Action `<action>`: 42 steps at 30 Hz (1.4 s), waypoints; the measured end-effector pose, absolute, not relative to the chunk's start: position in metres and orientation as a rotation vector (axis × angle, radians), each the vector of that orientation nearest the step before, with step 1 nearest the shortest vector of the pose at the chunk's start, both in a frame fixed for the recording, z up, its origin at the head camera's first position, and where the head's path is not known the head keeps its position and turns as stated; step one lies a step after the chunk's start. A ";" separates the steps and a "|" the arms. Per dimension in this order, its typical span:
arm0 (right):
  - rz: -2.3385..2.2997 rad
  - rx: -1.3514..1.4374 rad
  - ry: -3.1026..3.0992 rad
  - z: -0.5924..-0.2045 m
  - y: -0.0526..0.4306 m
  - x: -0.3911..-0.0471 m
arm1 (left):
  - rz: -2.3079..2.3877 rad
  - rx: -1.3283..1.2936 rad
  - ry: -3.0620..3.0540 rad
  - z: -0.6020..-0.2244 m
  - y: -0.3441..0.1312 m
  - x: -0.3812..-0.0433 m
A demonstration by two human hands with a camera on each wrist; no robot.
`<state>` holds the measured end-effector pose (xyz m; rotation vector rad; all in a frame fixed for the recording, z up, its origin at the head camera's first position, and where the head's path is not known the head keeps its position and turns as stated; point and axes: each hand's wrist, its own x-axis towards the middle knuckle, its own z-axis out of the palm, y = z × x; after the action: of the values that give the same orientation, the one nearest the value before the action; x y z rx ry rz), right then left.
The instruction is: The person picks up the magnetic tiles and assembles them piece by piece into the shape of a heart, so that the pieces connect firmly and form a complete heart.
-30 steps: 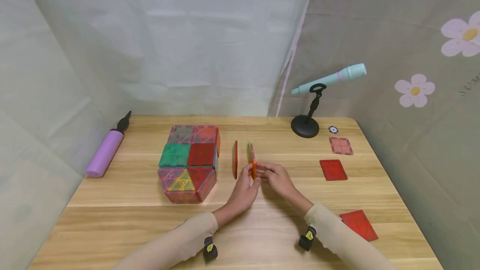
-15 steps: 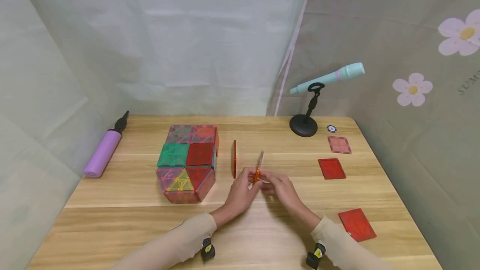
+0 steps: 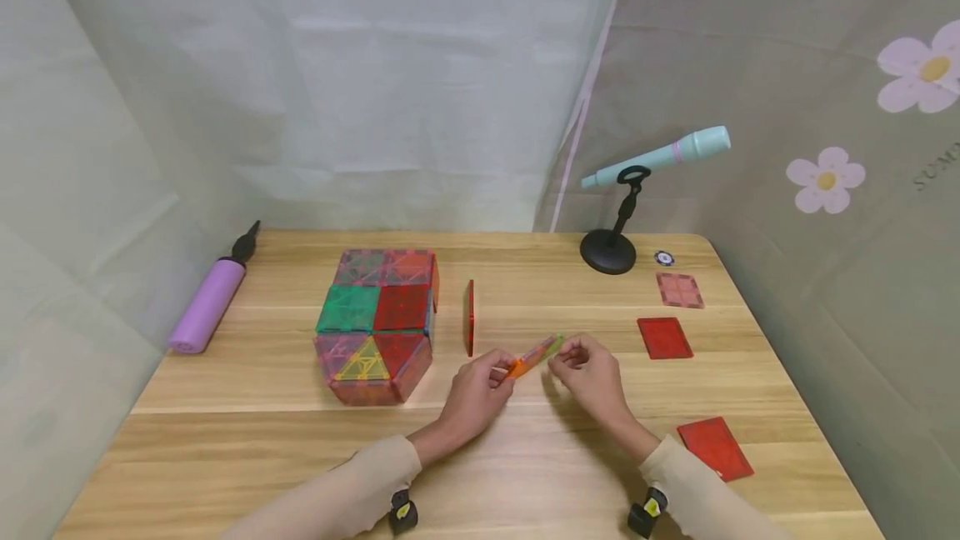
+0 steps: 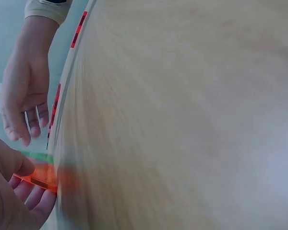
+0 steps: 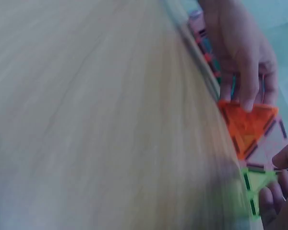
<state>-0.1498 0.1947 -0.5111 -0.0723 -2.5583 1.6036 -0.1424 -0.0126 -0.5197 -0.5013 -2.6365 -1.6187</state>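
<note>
In the head view, a short row of joined triangular magnetic tiles spans both hands, tilted over the table. My left hand (image 3: 474,394) pinches the orange triangle tile (image 5: 247,127) at one end, thumb on its face. A clear pink triangle tile (image 5: 270,143) forms the middle. At the other end is a green triangle tile (image 5: 259,179), where my right hand (image 3: 596,377) has thumb and fingers at the edge, pinching it. Left of the hands, a red tile (image 3: 471,319) stands upright on edge. Beyond it sits a built block of coloured magnetic tiles (image 3: 348,309).
To the right lie a pink square tile (image 3: 680,290), a red square tile (image 3: 665,338) and another red tile (image 3: 715,447) by the right sleeve. A blue microphone (image 3: 660,159) on a black stand (image 3: 608,252), a chip (image 3: 664,258) and a purple pump (image 3: 208,307) stand farther out.
The joined tiles have come nearer the body and turned from edge-on to slanting rightward. My right hand has moved right, from the orange end to the green end; the left keeps the orange tile.
</note>
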 end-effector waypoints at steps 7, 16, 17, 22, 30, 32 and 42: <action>1.342 0.066 -2.666 -0.516 0.208 -0.147 | -1.567 -0.533 -2.674 -0.516 -0.031 -0.136; 1.355 0.377 -2.786 -0.516 0.206 -0.128 | -1.572 -0.565 -2.746 -0.516 -0.054 -0.126; 1.360 0.424 -2.791 -0.516 0.205 -0.126 | -1.577 -0.584 -2.754 -0.516 -0.057 -0.124; 1.442 0.623 -2.817 -0.517 0.201 -0.111 | -1.602 -0.780 -2.780 -0.520 -0.079 -0.114; 1.530 0.816 -2.809 -0.517 0.192 -0.096 | -1.617 -1.026 -2.726 -0.519 -0.106 -0.099; 1.542 0.836 -2.799 -0.517 0.191 -0.095 | -1.592 -1.023 -2.722 -0.519 -0.108 -0.098; 1.435 0.773 -2.881 -0.502 0.221 -0.110 | -1.539 -0.972 -2.676 -0.523 -0.108 -0.095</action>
<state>-0.1099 0.2206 -0.5016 0.7728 -2.8809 1.4346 -0.0950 -0.1084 -0.5228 -0.9721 -2.6760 -1.5392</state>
